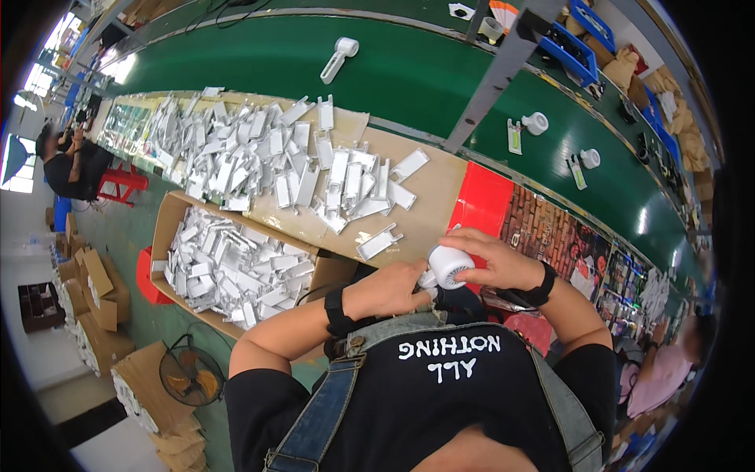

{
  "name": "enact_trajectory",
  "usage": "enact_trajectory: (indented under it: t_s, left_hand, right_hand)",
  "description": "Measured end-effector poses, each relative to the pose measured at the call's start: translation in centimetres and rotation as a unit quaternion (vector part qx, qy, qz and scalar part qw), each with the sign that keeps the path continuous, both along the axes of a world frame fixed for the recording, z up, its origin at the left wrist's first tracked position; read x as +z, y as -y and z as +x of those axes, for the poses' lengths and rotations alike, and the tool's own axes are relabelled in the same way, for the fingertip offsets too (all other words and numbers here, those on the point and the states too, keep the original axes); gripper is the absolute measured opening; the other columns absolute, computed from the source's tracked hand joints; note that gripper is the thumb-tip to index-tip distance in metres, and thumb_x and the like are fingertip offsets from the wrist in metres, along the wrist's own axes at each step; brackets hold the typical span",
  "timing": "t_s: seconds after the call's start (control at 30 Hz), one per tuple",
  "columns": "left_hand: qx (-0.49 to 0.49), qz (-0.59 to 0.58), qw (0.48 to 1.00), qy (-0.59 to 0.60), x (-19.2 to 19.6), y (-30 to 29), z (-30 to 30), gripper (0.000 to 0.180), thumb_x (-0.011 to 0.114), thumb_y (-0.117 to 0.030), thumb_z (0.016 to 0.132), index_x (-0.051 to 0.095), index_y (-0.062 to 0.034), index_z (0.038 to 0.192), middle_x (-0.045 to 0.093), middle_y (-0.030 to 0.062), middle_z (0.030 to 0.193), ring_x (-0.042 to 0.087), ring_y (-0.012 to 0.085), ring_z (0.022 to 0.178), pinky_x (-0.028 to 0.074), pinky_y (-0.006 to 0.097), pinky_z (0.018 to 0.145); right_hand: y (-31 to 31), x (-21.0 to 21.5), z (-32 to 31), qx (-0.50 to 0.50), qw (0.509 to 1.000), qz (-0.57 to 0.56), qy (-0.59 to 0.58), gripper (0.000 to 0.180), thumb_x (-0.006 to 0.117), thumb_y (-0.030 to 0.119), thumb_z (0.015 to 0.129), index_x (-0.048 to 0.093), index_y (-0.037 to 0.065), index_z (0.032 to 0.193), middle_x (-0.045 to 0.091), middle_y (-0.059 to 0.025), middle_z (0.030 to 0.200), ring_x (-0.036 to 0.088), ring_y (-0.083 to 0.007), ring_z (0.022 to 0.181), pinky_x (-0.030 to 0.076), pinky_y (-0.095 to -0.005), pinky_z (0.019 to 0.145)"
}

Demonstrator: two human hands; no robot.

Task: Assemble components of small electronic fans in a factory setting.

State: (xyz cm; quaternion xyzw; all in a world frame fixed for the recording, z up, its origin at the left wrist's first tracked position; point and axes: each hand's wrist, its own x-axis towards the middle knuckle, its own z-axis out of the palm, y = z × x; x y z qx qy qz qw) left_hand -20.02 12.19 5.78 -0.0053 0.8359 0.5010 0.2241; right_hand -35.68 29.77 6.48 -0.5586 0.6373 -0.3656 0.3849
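A white handheld fan point(451, 264) is held between my two hands close to my body, its round grille tipped toward me. My right hand point(500, 261) curls around the fan's head, thumb near the grille and fingers over the far side. My left hand point(387, 289) is closed around the fan's lower part, which it mostly hides. Just beyond my left hand, a single white plastic handle piece point(380, 242) lies on the table. A large heap of similar white handle pieces point(236, 145) spreads to the far left.
A cardboard box point(324, 275) full of white pieces stands left. A green conveyor belt point(409, 86) beyond the table carries white fans point(535, 123). A metal post point(503, 79) rises at the table's far edge. A standing fan point(191, 375) is lower left; other people sit both sides.
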Motion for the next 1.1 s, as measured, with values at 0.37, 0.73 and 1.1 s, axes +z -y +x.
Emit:
enact_trajectory:
  t_s: [0.37,0.73,1.1]
  left_hand:
    - [0.1,0.1,0.99,-0.017,-0.3,4.4,2.5,0.027,0.052,-0.02,0.085,0.051,0.0041,0.097,0.06,0.0193,0.069,0.062,0.0283,0.067,0.047,0.038,0.059]
    - [0.407,0.558,0.723,0.0,-2.7,8.6,-0.5,0.026,0.05,-0.016,0.089,0.055,0.0012,0.107,0.064,0.0141,0.097,0.062,0.0191,0.087,0.049,0.033,0.08]
    - [0.477,0.518,0.706,-0.069,-3.0,9.6,-1.8,0.031,0.047,-0.01,0.088,0.052,0.0,0.117,0.06,0.0157,0.111,0.061,0.0173,0.093,0.054,0.027,0.067]
  right_hand:
    - [5.2,-2.1,1.4,0.016,0.998,-0.042,0.052,0.054,0.067,0.016,0.079,0.046,0.006,0.128,0.045,-0.0149,0.125,0.046,-0.0265,0.115,0.036,-0.0313,0.096]
    - [15.7,-14.9,-7.3,-0.069,0.941,-0.045,-0.328,0.041,0.046,0.007,0.084,0.048,0.007,0.124,0.051,-0.0147,0.122,0.046,-0.0262,0.116,0.036,-0.0365,0.097]
    - [12.1,-17.9,-9.0,-0.127,0.943,0.149,-0.27,0.028,0.051,0.014,0.082,0.056,0.005,0.108,0.055,-0.0161,0.101,0.055,-0.0336,0.093,0.043,-0.0408,0.084]
